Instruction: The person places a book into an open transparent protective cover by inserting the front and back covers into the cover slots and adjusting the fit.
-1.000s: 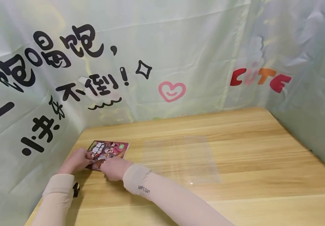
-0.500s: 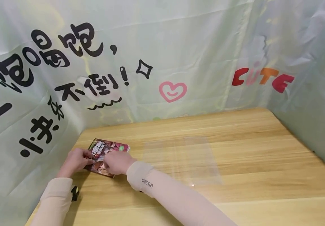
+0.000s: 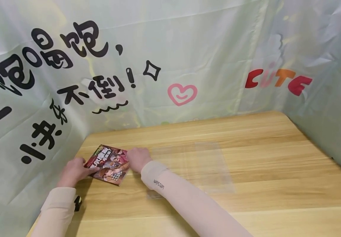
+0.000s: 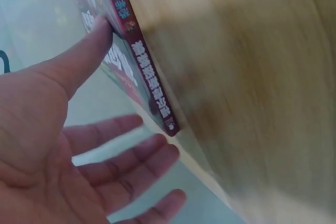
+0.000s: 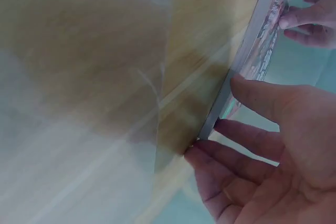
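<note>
two hands on one book at this reading. the book (image 3: 109,167) is at the far left part of the desk (image 3: 265,148), cover up and set slightly askew; it seems to lie flat, though a small lift at the right side cannot be ruled out.

change over the last second: the right hand (image 3: 139,158) has gone from the near part of the cover, across its right half, to the far right corner. the book's near edge has swung round a little. the left hand (image 3: 74,169) has hardly shifted.

left hand: thumb laid on the cover beside the spine (image 4: 152,72), other fingers loosely extended past the book's end, not wrapped round it. right hand: thumb and fingertips set against the page edge (image 5: 247,40) near the corner, fingers spread; contact clear, no firm grip shown.

bearing on the work: most of the cover art is now uncovered, and both long sides have a hand at them, so judged steadier against sliding.

also noted: a clear sheet (image 3: 213,168) on the desk, right of the book; the right sleeve (image 3: 185,194) passes over its near left part. whether they touch, cannot tell.
</note>
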The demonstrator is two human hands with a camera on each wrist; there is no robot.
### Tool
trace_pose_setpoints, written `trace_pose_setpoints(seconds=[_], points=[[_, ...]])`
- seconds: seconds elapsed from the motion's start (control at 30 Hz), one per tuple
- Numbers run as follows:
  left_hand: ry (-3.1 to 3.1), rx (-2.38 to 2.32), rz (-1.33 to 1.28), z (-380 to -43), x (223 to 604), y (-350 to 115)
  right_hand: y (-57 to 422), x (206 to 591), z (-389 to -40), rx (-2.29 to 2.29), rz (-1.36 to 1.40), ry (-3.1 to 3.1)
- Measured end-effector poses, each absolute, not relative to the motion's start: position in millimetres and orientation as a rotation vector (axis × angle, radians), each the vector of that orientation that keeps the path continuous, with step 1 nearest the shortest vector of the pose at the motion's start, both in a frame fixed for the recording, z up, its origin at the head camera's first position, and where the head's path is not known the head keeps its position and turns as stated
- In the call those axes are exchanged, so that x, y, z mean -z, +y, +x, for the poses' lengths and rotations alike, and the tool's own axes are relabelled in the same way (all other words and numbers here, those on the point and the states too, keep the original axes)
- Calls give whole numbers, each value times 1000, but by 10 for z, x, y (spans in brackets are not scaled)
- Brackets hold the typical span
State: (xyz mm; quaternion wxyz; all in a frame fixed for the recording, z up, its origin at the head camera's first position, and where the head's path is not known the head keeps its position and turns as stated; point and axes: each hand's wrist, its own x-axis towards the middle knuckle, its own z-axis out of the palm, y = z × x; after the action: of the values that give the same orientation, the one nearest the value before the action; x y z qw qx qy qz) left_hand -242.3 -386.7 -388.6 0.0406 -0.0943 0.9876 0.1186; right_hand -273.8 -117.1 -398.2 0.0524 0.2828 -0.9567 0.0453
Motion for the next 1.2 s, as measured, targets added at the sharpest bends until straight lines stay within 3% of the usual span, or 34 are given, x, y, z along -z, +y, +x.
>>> trace_pose_setpoints(seconds=[0.23, 1.2], points=[[2931, -324, -423, -2357, 3853, -3860, -1166, 3956, -2728, -79, 871, -2916], [3005, -444, -362, -2317, 3942, -3970, -1214, 3941, -2570, 76, 843, -2826]])
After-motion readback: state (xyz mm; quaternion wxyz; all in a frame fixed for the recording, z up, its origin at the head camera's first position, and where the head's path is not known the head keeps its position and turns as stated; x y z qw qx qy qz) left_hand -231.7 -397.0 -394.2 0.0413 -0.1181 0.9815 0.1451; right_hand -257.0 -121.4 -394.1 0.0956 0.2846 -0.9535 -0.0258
